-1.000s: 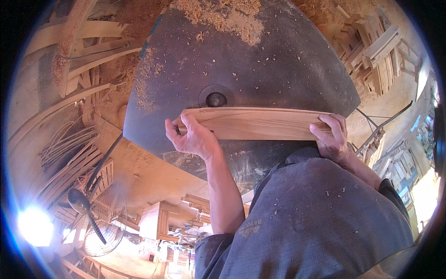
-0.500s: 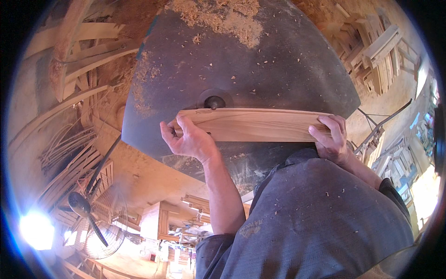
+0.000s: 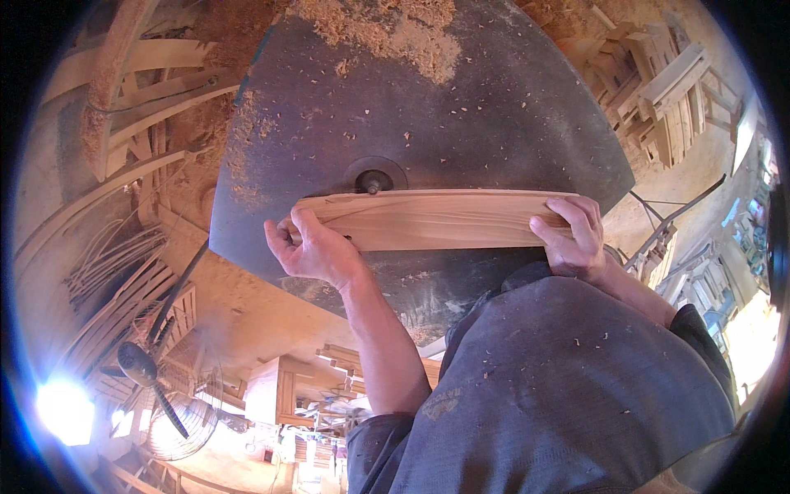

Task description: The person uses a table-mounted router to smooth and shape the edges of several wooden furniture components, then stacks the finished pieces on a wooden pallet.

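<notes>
A long pale wooden board (image 3: pixel 444 221) lies across the near part of a dark machine table (image 3: pixel 477 123). Its far edge runs right beside a spindle cutter (image 3: pixel 374 181) that stands up through a round opening in the tabletop. At the board's left end my left hand (image 3: pixel 317 247) grips it, thumb and fingers around the end. My right hand (image 3: pixel 576 235) clasps the right end, fingers bent over the top, close to my dark apron (image 3: pixel 559 379). The undersides of both grips are hidden by the wood.
Wood shavings (image 3: pixel 395 29) are heaped at the table's far edge, with chips scattered nearer. Stacked offcuts (image 3: pixel 666 90) lie on the floor at the far right. Curved timber pieces (image 3: pixel 156 107) lean at the left, and a fan (image 3: pixel 181 420) stands at the lower left.
The board has slid left along the spindle cutter, and both my hands have moved left with it, still holding its ends.
</notes>
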`<action>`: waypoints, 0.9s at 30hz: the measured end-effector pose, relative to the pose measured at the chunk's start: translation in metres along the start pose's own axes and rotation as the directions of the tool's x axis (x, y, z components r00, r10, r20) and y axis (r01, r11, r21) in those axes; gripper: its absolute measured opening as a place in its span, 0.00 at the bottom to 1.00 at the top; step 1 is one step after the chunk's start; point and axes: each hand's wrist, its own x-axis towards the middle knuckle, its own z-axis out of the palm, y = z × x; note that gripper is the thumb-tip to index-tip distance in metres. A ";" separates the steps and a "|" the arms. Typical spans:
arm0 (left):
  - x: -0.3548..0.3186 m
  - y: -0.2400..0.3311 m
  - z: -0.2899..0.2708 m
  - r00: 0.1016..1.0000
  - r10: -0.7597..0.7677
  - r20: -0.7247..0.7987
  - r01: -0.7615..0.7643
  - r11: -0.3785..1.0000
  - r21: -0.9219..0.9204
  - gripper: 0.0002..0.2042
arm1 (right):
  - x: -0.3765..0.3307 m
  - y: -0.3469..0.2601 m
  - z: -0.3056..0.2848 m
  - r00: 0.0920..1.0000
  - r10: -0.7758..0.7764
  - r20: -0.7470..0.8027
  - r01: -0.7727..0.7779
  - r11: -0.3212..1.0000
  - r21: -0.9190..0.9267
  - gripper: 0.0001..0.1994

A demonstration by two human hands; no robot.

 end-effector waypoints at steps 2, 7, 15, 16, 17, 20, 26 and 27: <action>0.004 -0.002 -0.002 1.000 0.008 -0.001 -0.008 1.000 -0.011 0.35 | 0.004 0.000 0.002 1.000 -0.016 0.004 0.016 1.000 0.016 0.26; 0.020 -0.008 -0.006 0.999 0.027 -0.039 -0.028 0.999 -0.029 0.36 | 0.016 0.001 0.009 0.997 -0.075 -0.015 0.075 0.995 0.061 0.28; 0.047 -0.006 -0.017 0.996 0.034 -0.087 -0.039 0.998 -0.051 0.37 | 0.041 -0.009 0.026 0.990 -0.135 -0.044 0.138 0.987 0.084 0.27; 0.050 -0.004 -0.018 0.996 0.023 -0.089 -0.028 0.998 -0.060 0.37 | 0.044 -0.011 0.028 0.990 -0.138 -0.036 0.141 0.986 0.088 0.27; 0.052 -0.003 -0.020 0.996 0.012 -0.090 -0.018 0.998 -0.068 0.37 | 0.048 -0.013 0.030 0.989 -0.142 -0.028 0.144 0.985 0.092 0.26; 0.065 -0.008 -0.024 0.995 0.029 -0.097 -0.039 0.994 -0.100 0.38 | 0.055 -0.017 0.037 0.986 -0.162 -0.031 0.164 0.982 0.096 0.25; 0.091 -0.017 -0.037 0.987 0.069 -0.148 -0.088 0.988 -0.128 0.36 | 0.076 -0.027 0.047 0.979 -0.202 -0.008 0.202 0.973 0.110 0.23; 0.094 -0.017 -0.038 0.984 0.071 -0.161 -0.093 0.987 -0.131 0.34 | 0.078 -0.029 0.049 0.977 -0.211 -0.007 0.210 0.971 0.110 0.23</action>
